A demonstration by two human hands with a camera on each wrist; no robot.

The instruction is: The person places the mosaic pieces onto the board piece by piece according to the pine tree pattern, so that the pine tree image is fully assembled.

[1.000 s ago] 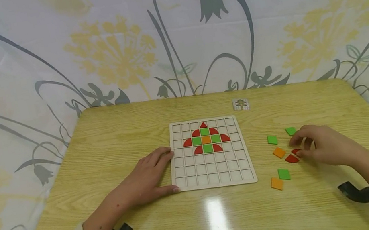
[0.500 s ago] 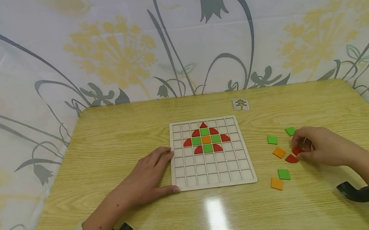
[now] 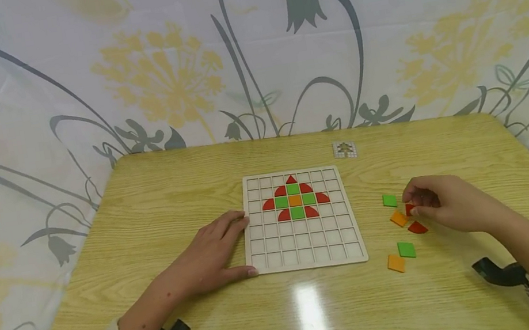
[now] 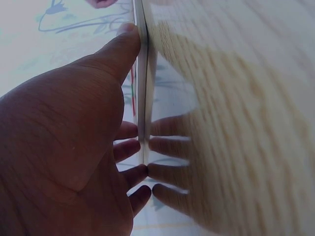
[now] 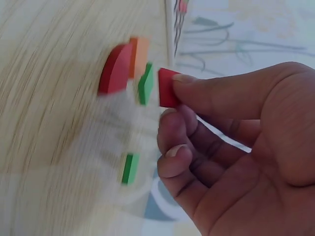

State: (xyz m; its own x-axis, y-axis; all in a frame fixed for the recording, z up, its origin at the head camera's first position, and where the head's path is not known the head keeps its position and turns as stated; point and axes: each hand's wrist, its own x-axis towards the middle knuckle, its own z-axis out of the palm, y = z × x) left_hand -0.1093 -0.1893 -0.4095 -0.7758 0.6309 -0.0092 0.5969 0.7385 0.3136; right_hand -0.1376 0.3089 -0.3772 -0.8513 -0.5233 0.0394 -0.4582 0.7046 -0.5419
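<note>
Several red, green and orange tiles form a tree-like pattern on the square gridded board [image 3: 282, 258] in the middle of the table. My left hand [image 3: 216, 252] rests at its left edge; the thumb and fingertips touch the rim, as the left wrist view also shows. My right hand [image 3: 446, 203] pinches a red quarter-circle tile [image 5: 167, 88] between thumb and fingers, raised off the table. Below it lies another red quarter-circle tile [image 3: 417, 228]. Close by are an orange square tile [image 3: 399, 218] and a green square tile [image 3: 389, 200].
Nearer the front lie a green tile [image 3: 406, 250] and an orange tile [image 3: 396, 263]. A small pattern card [image 3: 345, 150] sits behind the board. The wooden table [image 3: 167, 181] ends at a flower-patterned cloth [image 3: 268, 59]. My right hand hides the far green tile in the head view.
My right hand has picked up one red quarter-circle tile and moved up and left with it. The other red tile stays on the table. My left hand has not moved.
</note>
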